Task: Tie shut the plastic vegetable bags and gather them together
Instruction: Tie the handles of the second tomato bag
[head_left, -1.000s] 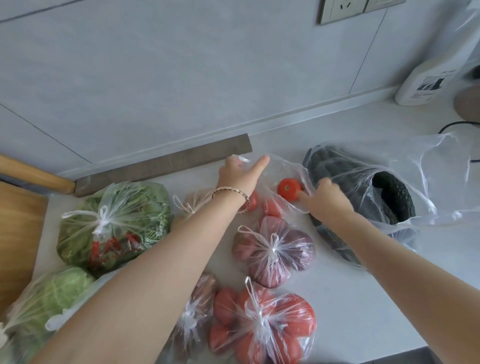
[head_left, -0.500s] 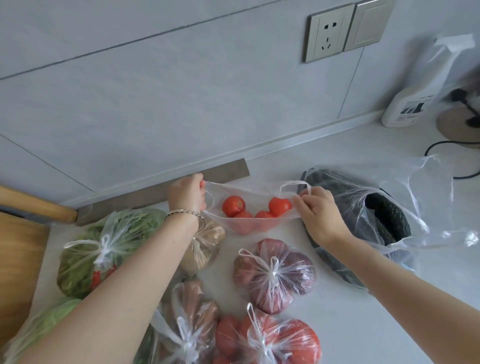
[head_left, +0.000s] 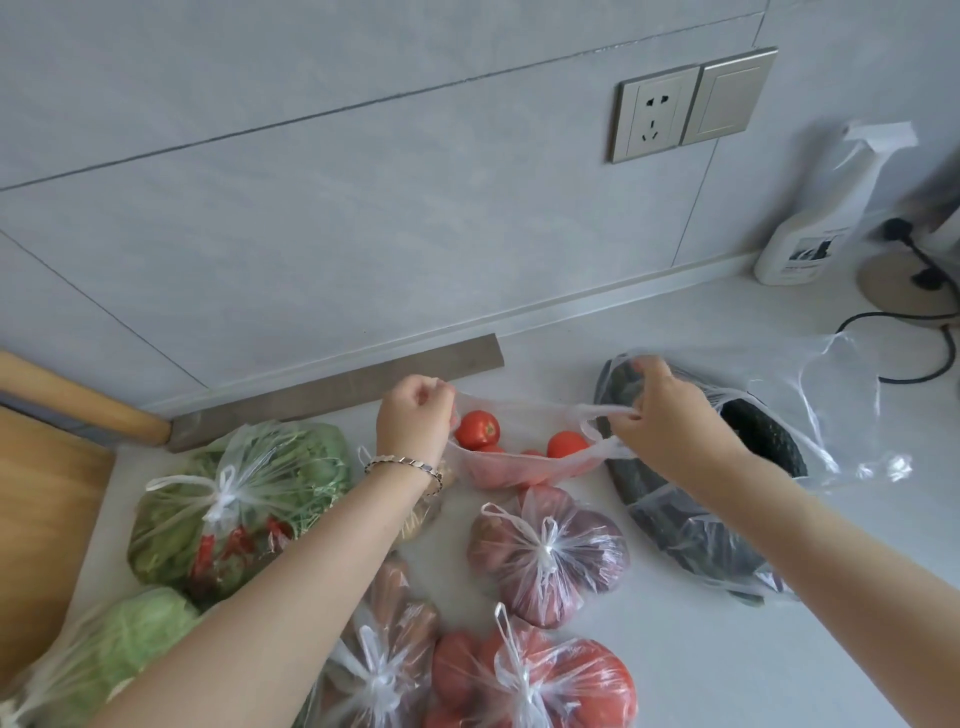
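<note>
A clear bag of small tomatoes (head_left: 511, 462) hangs stretched between my hands just above the counter, its mouth open. My left hand (head_left: 415, 418) grips its left handle and my right hand (head_left: 662, 415) pinches its right handle. An untied bag of dark cucumbers (head_left: 696, 525) lies to the right, partly behind my right hand. Knotted bags lie in front: purple onions (head_left: 550, 551), large tomatoes (head_left: 535, 680), greens with red chillies (head_left: 234, 499), cabbage (head_left: 119, 649), and brown vegetables (head_left: 395, 649).
A cleaver blade (head_left: 337, 397) with a wooden handle lies along the wall. A wooden board (head_left: 41, 530) sits at the left. A spray bottle (head_left: 826, 218), a round base and a black cable (head_left: 924, 348) stand at the back right. A wall socket (head_left: 654, 119) is above.
Both hands have gone from reaching into the small tomato bag to holding its handles, and have lifted it and pulled the handles apart. The view has tilted up.
</note>
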